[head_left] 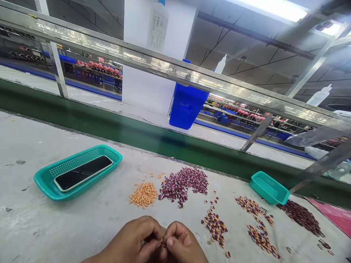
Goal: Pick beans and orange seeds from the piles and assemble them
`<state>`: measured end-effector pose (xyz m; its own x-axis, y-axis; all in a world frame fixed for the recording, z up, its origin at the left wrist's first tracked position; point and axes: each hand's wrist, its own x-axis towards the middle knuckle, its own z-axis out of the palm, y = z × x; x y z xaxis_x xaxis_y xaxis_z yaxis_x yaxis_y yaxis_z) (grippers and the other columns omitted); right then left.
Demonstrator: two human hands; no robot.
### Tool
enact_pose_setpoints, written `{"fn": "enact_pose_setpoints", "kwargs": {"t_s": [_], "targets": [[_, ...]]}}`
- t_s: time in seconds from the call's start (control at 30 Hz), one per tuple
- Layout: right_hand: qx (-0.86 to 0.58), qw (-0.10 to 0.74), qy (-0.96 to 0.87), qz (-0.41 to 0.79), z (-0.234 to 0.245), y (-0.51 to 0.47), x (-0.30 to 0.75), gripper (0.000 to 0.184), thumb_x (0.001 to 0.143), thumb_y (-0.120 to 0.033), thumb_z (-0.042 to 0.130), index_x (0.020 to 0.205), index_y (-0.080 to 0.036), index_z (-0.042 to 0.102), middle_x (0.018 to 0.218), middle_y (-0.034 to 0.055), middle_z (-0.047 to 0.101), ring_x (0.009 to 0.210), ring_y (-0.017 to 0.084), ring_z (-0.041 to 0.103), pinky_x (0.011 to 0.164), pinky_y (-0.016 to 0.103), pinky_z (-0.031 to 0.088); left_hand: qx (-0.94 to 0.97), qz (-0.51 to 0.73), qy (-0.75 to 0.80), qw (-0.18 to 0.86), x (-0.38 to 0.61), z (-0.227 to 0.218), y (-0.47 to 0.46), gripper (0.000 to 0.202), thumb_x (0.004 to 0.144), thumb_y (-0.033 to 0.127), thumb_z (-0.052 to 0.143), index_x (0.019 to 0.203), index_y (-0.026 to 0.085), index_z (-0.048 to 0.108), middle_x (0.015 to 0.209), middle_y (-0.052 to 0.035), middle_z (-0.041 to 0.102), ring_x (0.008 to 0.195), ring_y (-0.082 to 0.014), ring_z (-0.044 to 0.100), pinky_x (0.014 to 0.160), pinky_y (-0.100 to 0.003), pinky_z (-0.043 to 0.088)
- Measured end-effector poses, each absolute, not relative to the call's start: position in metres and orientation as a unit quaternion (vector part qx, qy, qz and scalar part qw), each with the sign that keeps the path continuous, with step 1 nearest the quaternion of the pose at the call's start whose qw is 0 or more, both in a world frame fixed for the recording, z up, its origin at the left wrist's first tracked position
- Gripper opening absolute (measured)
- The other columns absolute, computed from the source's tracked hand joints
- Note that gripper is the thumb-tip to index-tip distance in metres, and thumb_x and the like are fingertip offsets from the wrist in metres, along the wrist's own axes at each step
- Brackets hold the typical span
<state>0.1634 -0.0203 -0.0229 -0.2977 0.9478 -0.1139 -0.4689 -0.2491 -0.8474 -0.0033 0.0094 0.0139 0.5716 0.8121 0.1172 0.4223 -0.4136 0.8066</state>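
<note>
At the table's near edge, my left hand (141, 235) and my right hand (183, 243) meet with thumbs and forefingers pinched together. A tiny dark-red piece (163, 245) shows between the fingertips, mostly hidden, so its exact kind is unclear. Just beyond my hands lie a pile of small orange curved pieces (144, 194) and a larger pile of dark-red and white pieces (183, 184). To the right of my right hand are clusters of two-coloured orange and dark-red pieces (215, 226), with more such pieces (261, 239) farther right.
A green perforated basket (41, 180) holding a phone (85, 172) lies at left. At right stand a small green tray (270, 191) and a pile of dark-brown pieces (301, 217). A green belt (137, 137) and a metal rail (164, 65) cross behind, with a blue bin (188, 106) beyond.
</note>
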Motion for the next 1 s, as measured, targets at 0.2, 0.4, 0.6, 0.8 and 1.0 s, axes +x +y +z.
{"fn": "enact_pose_setpoints", "kwargs": {"t_s": [0.2,0.4,0.6,0.8,1.0], "targets": [[-0.335,0.448,-0.462,0.688,-0.011,-0.026,0.172,0.038,0.068,-0.050,0.075,0.072,-0.018,0.056,0.053,-0.0017,0.063,0.046,0.009,0.053,0.052,0.022,0.039,0.816,0.285,0.335,0.377,-0.007,0.022,0.003,0.019,0.077,0.009,0.057,0.071,0.024,0.067,0.074,0.0021,0.073,0.064,-0.0135,0.061,0.061,-0.019,0.045],[-0.330,0.479,-0.436,0.687,0.006,-0.029,0.171,0.036,0.069,-0.048,0.075,0.072,-0.018,0.056,0.053,-0.0015,0.062,0.049,0.011,0.056,0.056,0.024,0.041,0.809,0.291,0.336,0.384,-0.003,0.029,0.000,0.021,0.075,0.007,0.057,0.071,0.025,0.067,0.071,0.0030,0.072,0.062,-0.0129,0.062,0.060,-0.018,0.046],[-0.329,0.497,-0.424,0.682,0.010,-0.030,0.171,0.035,0.070,-0.047,0.075,0.072,-0.018,0.055,0.054,-0.0022,0.064,0.051,0.011,0.057,0.059,0.025,0.042,0.777,0.355,0.300,0.424,-0.003,0.017,0.004,0.019,0.081,0.015,0.056,0.081,0.027,0.071,0.076,-0.0002,0.071,0.075,-0.0171,0.066,0.072,-0.025,0.049],[-0.335,0.508,-0.434,0.665,0.012,-0.031,0.172,0.034,0.070,-0.047,0.076,0.073,-0.018,0.058,0.057,-0.0007,0.065,0.052,0.010,0.057,0.059,0.025,0.043,0.651,0.359,0.334,0.580,0.005,0.009,0.000,0.009,0.080,0.031,0.062,0.083,0.024,0.066,0.076,-0.0009,0.072,0.070,-0.0188,0.065,0.064,-0.028,0.048],[-0.350,0.495,-0.452,0.655,0.009,-0.036,0.174,0.035,0.069,-0.049,0.075,0.071,-0.019,0.058,0.055,0.0003,0.063,0.053,0.012,0.056,0.056,0.026,0.043,0.519,0.319,0.258,0.750,0.013,0.002,0.002,0.032,0.070,0.046,0.071,0.071,0.018,0.055,0.062,0.0012,0.067,0.055,-0.0121,0.055,0.050,-0.021,0.035]]}}
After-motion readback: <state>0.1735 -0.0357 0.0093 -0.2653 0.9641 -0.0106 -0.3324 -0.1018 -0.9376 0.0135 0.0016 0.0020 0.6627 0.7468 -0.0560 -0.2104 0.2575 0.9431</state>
